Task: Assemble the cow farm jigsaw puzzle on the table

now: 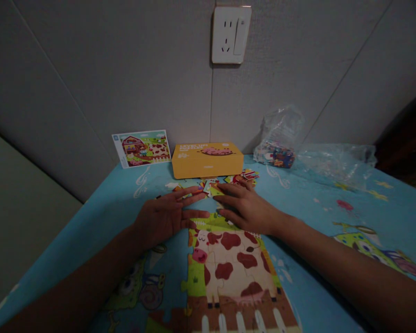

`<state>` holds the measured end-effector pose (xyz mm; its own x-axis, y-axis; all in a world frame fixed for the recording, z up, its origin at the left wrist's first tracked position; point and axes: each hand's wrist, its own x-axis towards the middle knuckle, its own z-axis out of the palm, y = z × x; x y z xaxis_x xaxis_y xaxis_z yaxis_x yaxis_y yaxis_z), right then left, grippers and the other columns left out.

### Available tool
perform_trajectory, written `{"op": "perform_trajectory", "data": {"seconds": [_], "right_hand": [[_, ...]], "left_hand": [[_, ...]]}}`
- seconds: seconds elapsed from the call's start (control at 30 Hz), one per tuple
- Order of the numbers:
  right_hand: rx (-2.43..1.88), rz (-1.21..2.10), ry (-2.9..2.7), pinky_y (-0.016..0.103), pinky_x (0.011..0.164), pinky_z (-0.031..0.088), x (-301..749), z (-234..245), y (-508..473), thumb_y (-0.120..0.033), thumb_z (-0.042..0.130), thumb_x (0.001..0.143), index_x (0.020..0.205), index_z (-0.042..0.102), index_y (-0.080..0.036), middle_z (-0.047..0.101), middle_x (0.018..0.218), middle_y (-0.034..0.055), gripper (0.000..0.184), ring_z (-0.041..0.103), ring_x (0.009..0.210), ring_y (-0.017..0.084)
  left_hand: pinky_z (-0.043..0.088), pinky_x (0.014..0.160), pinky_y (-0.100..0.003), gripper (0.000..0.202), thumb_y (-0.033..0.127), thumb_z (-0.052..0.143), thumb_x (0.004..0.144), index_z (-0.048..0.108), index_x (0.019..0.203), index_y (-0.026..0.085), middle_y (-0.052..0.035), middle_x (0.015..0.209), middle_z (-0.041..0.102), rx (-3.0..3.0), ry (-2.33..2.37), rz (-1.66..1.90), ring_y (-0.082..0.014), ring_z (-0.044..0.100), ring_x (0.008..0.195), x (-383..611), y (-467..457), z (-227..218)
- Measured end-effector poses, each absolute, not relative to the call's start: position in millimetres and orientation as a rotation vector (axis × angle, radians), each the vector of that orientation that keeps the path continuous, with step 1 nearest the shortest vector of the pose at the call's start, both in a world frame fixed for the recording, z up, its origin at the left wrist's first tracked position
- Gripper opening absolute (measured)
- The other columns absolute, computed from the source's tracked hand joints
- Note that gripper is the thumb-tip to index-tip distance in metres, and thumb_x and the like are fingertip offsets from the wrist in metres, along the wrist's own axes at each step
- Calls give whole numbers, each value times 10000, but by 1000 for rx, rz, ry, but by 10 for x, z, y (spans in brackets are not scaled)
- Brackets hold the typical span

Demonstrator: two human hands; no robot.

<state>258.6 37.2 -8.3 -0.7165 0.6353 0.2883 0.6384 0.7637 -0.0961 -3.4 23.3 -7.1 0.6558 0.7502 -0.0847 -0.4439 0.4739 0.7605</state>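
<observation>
A partly joined jigsaw puzzle (pixel 229 273) showing a spotted cow and a fence lies on the blue cartoon tablecloth (pixel 315 222) in front of me. My left hand (pixel 166 215) rests flat at the puzzle's upper left corner, fingers stretched out. My right hand (pixel 244 206) lies flat over the puzzle's top edge, fingers extended toward a small loose piece (pixel 211 188). More loose pieces (pixel 244 176) lie just beyond my fingertips. Neither hand grips anything.
A yellow puzzle box (pixel 207 159) stands against the wall, with a reference picture card (pixel 142 148) leaning to its left. A clear bag of pieces (pixel 277 138) and crumpled plastic (pixel 336 162) sit at the right. A wall socket (pixel 230 34) is above.
</observation>
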Motion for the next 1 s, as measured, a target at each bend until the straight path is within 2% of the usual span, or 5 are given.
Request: {"op": "perform_trajectory", "data": {"seconds": [0.13, 0.37, 0.6, 0.9, 1.0], "right_hand": [[-1029, -36, -2639, 572, 1093, 246, 2584, -75, 381, -359, 466, 971, 1253, 622, -178, 556, 1369, 165, 369, 528, 1238, 291], [-1072, -113, -2527, 525, 1023, 374, 2599, -57, 408, -271, 468, 941, 1235, 616, -104, 601, 1292, 185, 370, 546, 1190, 303], [-1195, -186, -2407, 498, 981, 402, 2628, -67, 430, -233, 476, 909, 1077, 680, -124, 641, 1211, 155, 286, 581, 1079, 292], [-1147, -162, -2418, 496, 983, 399, 2615, -36, 416, -233, 499, 891, 955, 714, -144, 654, 1220, 117, 241, 542, 1087, 298], [-1015, -64, -2521, 511, 1029, 365, 2591, -36, 379, -338, 475, 946, 1145, 660, -157, 567, 1368, 109, 327, 485, 1206, 308]], "left_hand": [[559, 743, -311, 612, 155, 547, 801, 442, 1401, 98, -217, 1546, 304, 778, 456, 754, -350, 638, 1094, -39, 243, -66], [551, 746, -310, 588, 157, 522, 811, 465, 1394, 108, -201, 1547, 314, 794, 457, 749, -341, 635, 1105, -44, 236, -58], [548, 730, -312, 574, 149, 507, 804, 478, 1376, 104, -192, 1516, 375, 809, 487, 767, -334, 644, 1086, -32, 219, -39], [540, 673, -257, 570, 148, 551, 727, 516, 1296, 140, -147, 1425, 499, 774, 691, 1277, -167, 664, 887, -93, 246, 85], [457, 534, -205, 422, 159, 630, 682, 621, 1104, 165, -87, 1244, 624, 989, 1098, 1499, -104, 602, 685, -132, 274, 76]]}}
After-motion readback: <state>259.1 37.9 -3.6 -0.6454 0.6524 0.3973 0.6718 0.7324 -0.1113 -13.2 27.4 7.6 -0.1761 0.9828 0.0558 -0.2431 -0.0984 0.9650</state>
